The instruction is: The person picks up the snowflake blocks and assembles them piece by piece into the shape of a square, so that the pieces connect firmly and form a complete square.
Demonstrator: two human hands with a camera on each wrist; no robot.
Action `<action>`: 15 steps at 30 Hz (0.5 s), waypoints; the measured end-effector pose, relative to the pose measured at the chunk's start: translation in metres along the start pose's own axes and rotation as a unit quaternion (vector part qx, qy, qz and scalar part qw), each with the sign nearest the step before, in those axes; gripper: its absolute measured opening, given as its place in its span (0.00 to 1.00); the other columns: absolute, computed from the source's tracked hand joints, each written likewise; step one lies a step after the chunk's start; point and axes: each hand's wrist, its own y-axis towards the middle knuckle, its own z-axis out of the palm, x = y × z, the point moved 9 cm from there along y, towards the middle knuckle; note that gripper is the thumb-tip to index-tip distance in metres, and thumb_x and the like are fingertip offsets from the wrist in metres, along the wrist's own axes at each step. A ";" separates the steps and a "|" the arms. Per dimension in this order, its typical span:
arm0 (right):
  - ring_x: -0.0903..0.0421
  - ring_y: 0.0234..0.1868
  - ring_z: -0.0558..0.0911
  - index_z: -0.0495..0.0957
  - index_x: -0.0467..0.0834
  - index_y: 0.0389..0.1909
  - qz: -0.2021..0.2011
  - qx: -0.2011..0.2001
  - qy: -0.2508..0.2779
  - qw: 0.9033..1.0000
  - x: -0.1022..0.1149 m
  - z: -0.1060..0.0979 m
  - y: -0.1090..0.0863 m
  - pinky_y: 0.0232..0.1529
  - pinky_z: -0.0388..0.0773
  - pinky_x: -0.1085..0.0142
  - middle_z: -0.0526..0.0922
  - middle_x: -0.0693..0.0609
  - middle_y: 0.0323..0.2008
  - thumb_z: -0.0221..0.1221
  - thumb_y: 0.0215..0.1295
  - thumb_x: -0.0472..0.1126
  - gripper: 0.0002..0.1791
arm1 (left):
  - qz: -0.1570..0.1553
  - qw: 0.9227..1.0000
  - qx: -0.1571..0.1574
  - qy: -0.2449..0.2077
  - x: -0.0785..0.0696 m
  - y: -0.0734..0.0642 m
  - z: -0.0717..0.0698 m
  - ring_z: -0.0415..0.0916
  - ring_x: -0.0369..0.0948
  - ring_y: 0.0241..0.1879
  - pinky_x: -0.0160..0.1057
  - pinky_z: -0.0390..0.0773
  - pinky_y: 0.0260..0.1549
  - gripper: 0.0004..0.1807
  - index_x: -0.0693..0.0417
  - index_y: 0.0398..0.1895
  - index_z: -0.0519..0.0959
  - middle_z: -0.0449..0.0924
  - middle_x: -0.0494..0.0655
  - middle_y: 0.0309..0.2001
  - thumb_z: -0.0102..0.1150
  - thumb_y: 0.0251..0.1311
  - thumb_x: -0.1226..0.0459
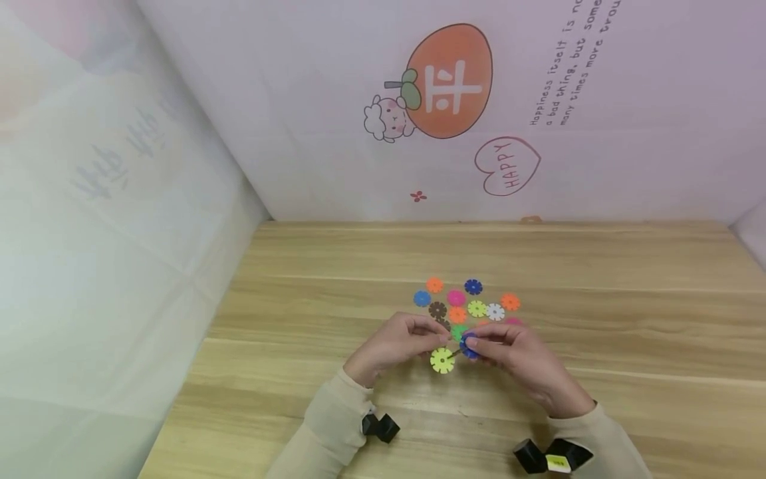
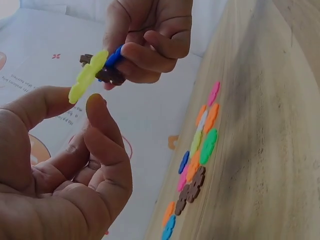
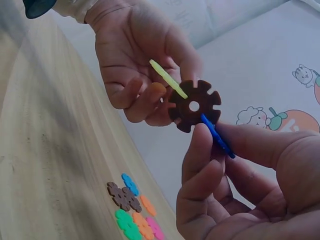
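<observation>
My right hand (image 1: pixel 526 356) pinches a dark blue notched plastic disc (image 3: pixel 217 136) between thumb and finger. That disc is slotted into a brown notched disc (image 3: pixel 194 117), which also carries a yellow disc (image 1: pixel 442 360) on its other side, so the joined piece hangs in the air above the table. Close beside the yellow disc is my left hand (image 1: pixel 397 342), its fingers loosely bent. In the left wrist view its thumb tip lies at the yellow disc's lower edge, while the index fingertip (image 2: pixel 97 102) stands a little apart from it.
Several loose notched discs lie on the wooden table (image 1: pixel 287 299) just beyond the hands, among them an orange disc (image 1: pixel 435 285), a light blue disc (image 1: pixel 421 299), a pink disc (image 1: pixel 456 297) and a white disc (image 1: pixel 495 312). A printed cloth (image 1: pixel 335 166) hangs behind the table.
</observation>
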 end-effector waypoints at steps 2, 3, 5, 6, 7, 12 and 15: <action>0.58 0.38 0.84 0.80 0.30 0.49 -0.004 0.016 -0.003 1.000 -0.002 0.004 0.002 0.41 0.83 0.64 0.85 0.54 0.38 0.63 0.66 0.41 0.18 | 0.004 1.000 0.002 0.008 -0.001 0.000 0.002 0.79 0.36 0.35 0.38 0.80 0.40 0.12 0.59 0.45 0.84 0.86 0.49 0.40 0.63 0.64 0.61; 0.58 0.38 0.84 0.80 0.31 0.48 -0.006 0.023 -0.004 1.000 -0.002 0.006 0.003 0.42 0.83 0.63 0.85 0.54 0.37 0.63 0.66 0.41 0.17 | 0.003 1.000 0.002 0.011 -0.001 0.000 0.003 0.80 0.36 0.36 0.38 0.81 0.42 0.11 0.57 0.44 0.84 0.86 0.49 0.40 0.63 0.64 0.60; 0.57 0.39 0.86 0.80 0.33 0.46 -0.007 0.030 0.000 1.000 -0.003 0.009 0.004 0.44 0.84 0.62 0.86 0.54 0.37 0.64 0.65 0.41 0.16 | 0.000 1.000 0.005 0.010 -0.001 0.000 0.005 0.82 0.36 0.38 0.37 0.81 0.45 0.11 0.56 0.44 0.85 0.87 0.49 0.40 0.64 0.63 0.60; 0.57 0.39 0.86 0.81 0.35 0.45 -0.004 0.030 0.004 1.000 -0.004 0.010 0.004 0.45 0.84 0.61 0.87 0.54 0.36 0.65 0.65 0.41 0.14 | -0.002 1.000 0.007 0.007 0.000 0.000 0.006 0.82 0.37 0.39 0.36 0.81 0.45 0.11 0.56 0.43 0.85 0.87 0.49 0.39 0.65 0.62 0.60; 0.57 0.39 0.86 0.80 0.36 0.44 -0.003 0.030 0.007 1.000 -0.005 0.011 0.004 0.45 0.84 0.61 0.87 0.53 0.36 0.65 0.64 0.41 0.13 | -0.005 1.000 0.009 0.005 0.000 0.001 0.008 0.83 0.37 0.38 0.36 0.81 0.45 0.11 0.57 0.43 0.85 0.87 0.48 0.39 0.65 0.62 0.61; 0.58 0.38 0.86 0.79 0.37 0.42 -0.002 0.025 0.009 1.000 -0.004 0.013 0.003 0.44 0.84 0.63 0.87 0.53 0.35 0.64 0.65 0.39 0.10 | -0.011 1.000 0.015 -0.024 0.000 0.001 0.012 0.83 0.37 0.35 0.35 0.82 0.44 0.11 0.62 0.44 0.84 0.88 0.53 0.38 0.65 0.62 0.65; 0.59 0.37 0.85 0.79 0.36 0.43 0.002 0.020 0.005 1.000 -0.005 0.012 0.003 0.42 0.83 0.64 0.86 0.54 0.35 0.63 0.66 0.39 0.11 | -0.014 0.999 0.012 -0.036 0.001 0.001 0.012 0.84 0.37 0.35 0.35 0.83 0.43 0.11 0.63 0.45 0.83 0.87 0.54 0.38 0.65 0.61 0.67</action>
